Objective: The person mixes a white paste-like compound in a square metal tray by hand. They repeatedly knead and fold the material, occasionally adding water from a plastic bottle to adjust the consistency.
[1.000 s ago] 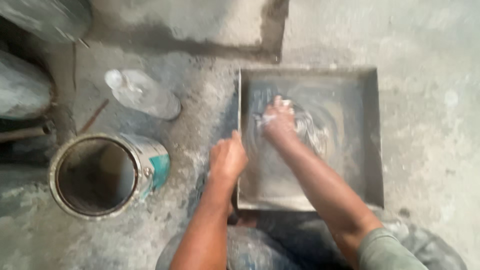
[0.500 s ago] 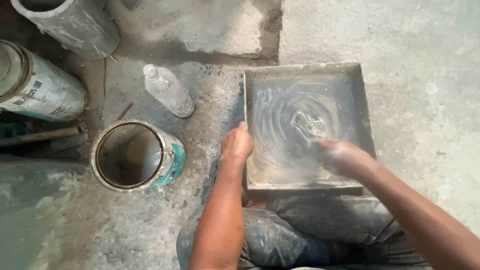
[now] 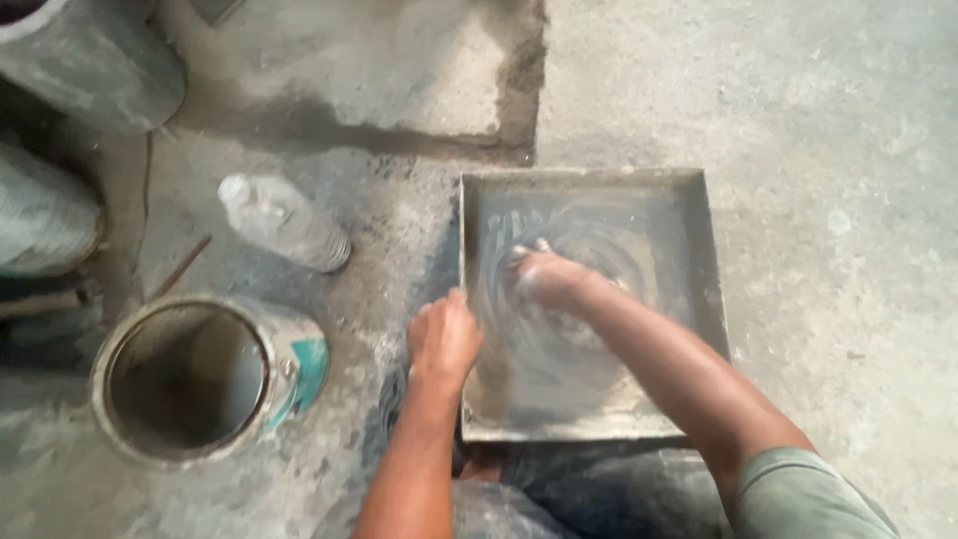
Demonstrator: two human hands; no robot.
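Reaching across the body, the right hand (image 3: 544, 277) lies inside a square metal tray (image 3: 709, 260) that sits flat on the concrete floor (image 3: 828, 130). The fingers are curled down against the tray's wet grey bottom; something pale may be under them, but the blur does not let me tell if the hand grasps anything. Grey swirl marks circle around the hand on the tray's bottom. The right forearm goes from the lower right corner up to the tray's middle, with a green sleeve (image 3: 798, 494) at its end.

The left hand (image 3: 442, 337) is at the tray's left rim, near the lower half, fingers bent over the edge and gripping it. Its forearm comes straight up from the bottom of the view.

Left of the tray, an open round tin can (image 3: 289, 359) stands upright, dusty, with a teal patch on its side label. Above it a clear plastic bottle (image 3: 284, 222) lies on its side, cap toward the upper left. Big grey cylinders (image 3: 90, 70) lie at the upper left corner.
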